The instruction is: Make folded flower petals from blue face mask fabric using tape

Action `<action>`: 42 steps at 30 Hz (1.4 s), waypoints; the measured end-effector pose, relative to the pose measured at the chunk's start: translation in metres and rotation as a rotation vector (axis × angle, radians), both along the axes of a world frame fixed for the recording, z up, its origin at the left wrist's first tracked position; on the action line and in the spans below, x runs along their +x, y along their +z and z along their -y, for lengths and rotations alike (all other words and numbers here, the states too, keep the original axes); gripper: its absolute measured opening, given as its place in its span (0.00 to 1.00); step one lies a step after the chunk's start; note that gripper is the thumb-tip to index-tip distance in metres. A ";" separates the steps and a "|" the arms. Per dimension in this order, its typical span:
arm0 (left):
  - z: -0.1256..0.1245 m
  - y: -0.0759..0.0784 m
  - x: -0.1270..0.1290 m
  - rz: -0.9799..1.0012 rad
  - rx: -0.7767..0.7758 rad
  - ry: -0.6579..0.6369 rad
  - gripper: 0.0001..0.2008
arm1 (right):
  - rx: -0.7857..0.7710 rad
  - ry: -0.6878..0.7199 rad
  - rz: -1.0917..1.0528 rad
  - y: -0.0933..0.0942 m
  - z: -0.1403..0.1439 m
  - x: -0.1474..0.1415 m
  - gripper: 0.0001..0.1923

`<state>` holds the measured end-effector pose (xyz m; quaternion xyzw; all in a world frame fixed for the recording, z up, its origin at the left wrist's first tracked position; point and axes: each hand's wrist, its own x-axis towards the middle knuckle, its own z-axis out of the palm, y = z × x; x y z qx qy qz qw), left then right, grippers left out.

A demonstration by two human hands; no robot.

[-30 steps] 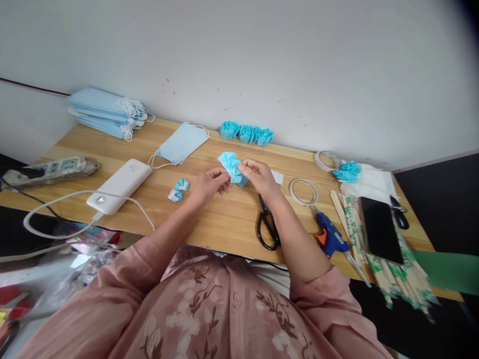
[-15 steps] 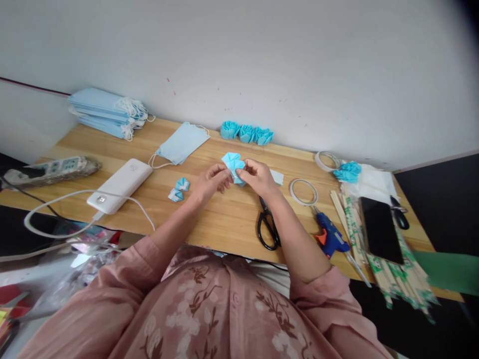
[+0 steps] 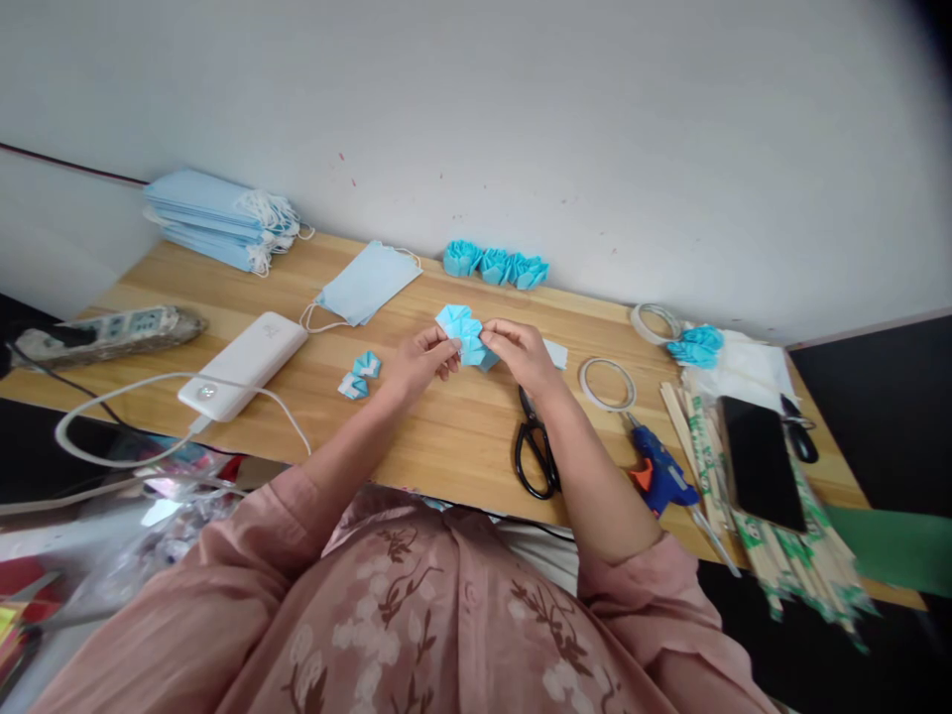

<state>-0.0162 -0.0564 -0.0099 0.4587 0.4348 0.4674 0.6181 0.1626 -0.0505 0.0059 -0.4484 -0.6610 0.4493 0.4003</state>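
Hands barely shifting since earlier frame. Left hand (image 3: pixel 416 363) and right hand (image 3: pixel 521 352) both pinching folded blue piece (image 3: pixel 462 334), centre frame, above table (image 3: pixel 446 446). Grip loosening: pleats risk springing open.

The worktop (image 3: pixel 446 446) is pale wood with a smooth, faintly satin finish and visible grain. The folded piece (image 3: pixel 462 335) looks like matt, pleated non-woven cloth, the same stuff as the stack of masks (image 3: pixel 215 218). The power bank (image 3: pixel 245 365) is glossy white plastic. The scissors (image 3: pixel 536 451) have shiny black plastic handles. The phone (image 3: pixel 763 461) shows a glossy dark glass face. The sleeves (image 3: pixel 297 516) are soft printed cloth.
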 end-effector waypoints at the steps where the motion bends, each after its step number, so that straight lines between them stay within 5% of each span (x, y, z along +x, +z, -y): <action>1: 0.000 0.000 0.000 0.001 -0.001 0.003 0.13 | -0.004 0.007 0.003 0.000 0.000 0.000 0.13; 12: 0.002 0.003 -0.002 0.027 0.012 -0.046 0.14 | -0.015 -0.071 0.058 -0.004 -0.003 0.000 0.14; 32: -0.003 0.000 -0.004 0.133 0.000 0.135 0.13 | 0.031 0.027 0.195 0.000 -0.001 -0.002 0.13; 42: -0.002 0.004 -0.003 0.068 -0.013 0.049 0.16 | 0.062 0.041 0.269 0.002 0.000 -0.003 0.12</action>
